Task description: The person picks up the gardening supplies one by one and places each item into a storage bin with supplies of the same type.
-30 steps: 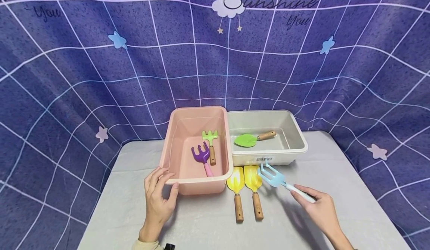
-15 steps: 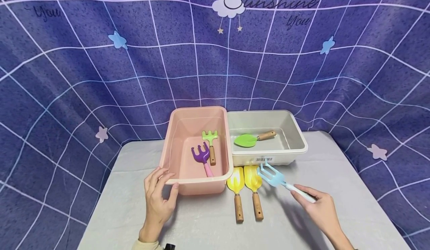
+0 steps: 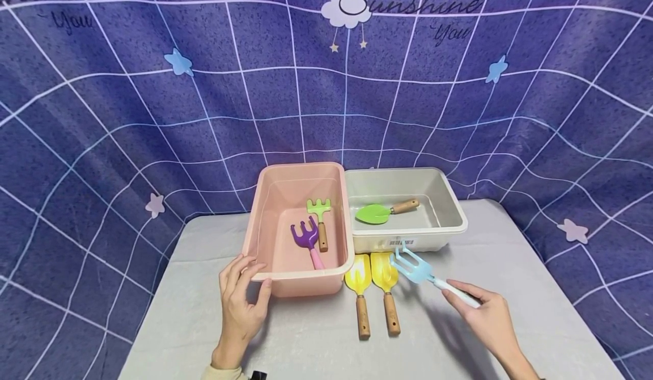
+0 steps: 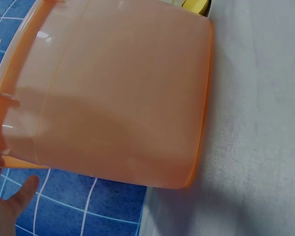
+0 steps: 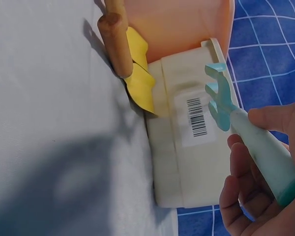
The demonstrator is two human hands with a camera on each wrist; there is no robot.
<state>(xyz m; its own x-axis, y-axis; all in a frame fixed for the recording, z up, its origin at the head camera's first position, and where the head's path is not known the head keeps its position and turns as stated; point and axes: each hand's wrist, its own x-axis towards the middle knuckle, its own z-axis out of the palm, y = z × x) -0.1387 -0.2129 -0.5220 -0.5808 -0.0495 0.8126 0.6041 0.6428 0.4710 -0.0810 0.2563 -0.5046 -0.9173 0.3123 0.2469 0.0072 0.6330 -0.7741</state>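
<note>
Count: three binned, three out.
Left hand (image 3: 240, 300), fingers hooked over rim of pink bin (image 3: 306, 287); inside, purple fork (image 3: 306, 237), green rake (image 3: 319, 209). On desk (image 3: 316, 340): yellow shovels (image 3: 359, 278), two. Grey bin (image 3: 367, 232): green trowel (image 3: 374, 214). Blue fork (image 3: 419, 272), above desk, gripped by right hand (image 3: 487, 315).

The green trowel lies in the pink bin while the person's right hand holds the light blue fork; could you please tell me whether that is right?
Not quite: the head view shows the green trowel lying in the pale grey bin, not in the pink bin. The right hand does hold the light blue fork.
</note>
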